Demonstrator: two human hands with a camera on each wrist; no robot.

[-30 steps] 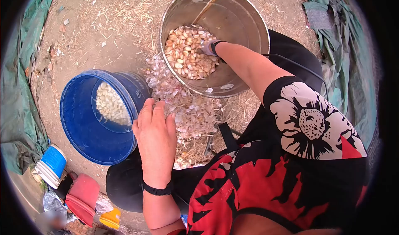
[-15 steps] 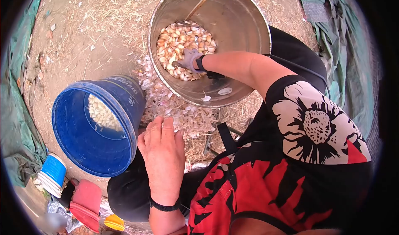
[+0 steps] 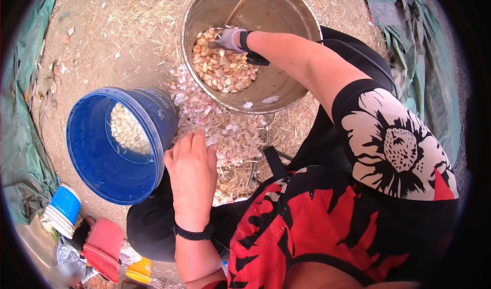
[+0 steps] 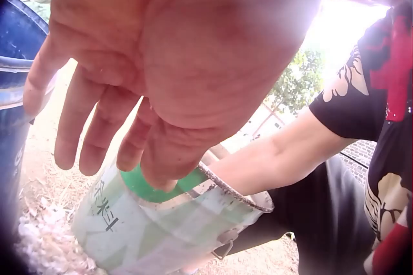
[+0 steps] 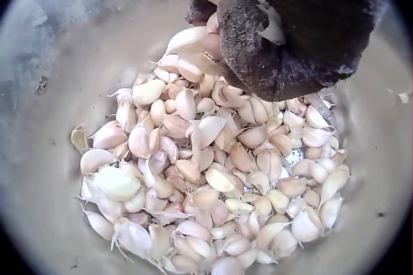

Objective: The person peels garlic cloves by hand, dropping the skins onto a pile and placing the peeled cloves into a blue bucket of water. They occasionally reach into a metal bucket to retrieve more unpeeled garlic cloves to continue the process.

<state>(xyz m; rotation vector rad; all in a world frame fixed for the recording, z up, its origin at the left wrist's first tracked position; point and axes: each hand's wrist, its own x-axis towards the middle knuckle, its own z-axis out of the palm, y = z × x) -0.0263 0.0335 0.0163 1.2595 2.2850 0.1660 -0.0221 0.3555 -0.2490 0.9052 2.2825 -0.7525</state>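
A round metal bucket (image 3: 286,38) holds a pile of unpeeled garlic cloves (image 3: 220,72). Inside it, my right hand (image 3: 228,38), in a dark-palmed glove, is at the far edge of the pile. The right wrist view shows this hand (image 5: 290,30) with cloves gripped between its gloved fingers, above the other cloves (image 5: 193,172). My bare left hand (image 3: 193,179) hangs palm down beside the blue bucket (image 3: 84,151), which has pale peeled cloves (image 3: 128,128) in it. In the left wrist view the left hand's (image 4: 193,49) fingers hang loose and hold nothing.
Loose garlic skins (image 3: 225,130) cover the ground between the buckets, with straw (image 3: 148,8) beyond. Blue-and-white (image 3: 64,210), red (image 3: 104,243) and yellow (image 3: 139,270) containers stand at lower left. Green tarps (image 3: 25,135) line both sides.
My right hand has moved over the pile, first to its near side, then to its far left edge, where cloves are now in its fingers. The left hand has shifted only slightly.
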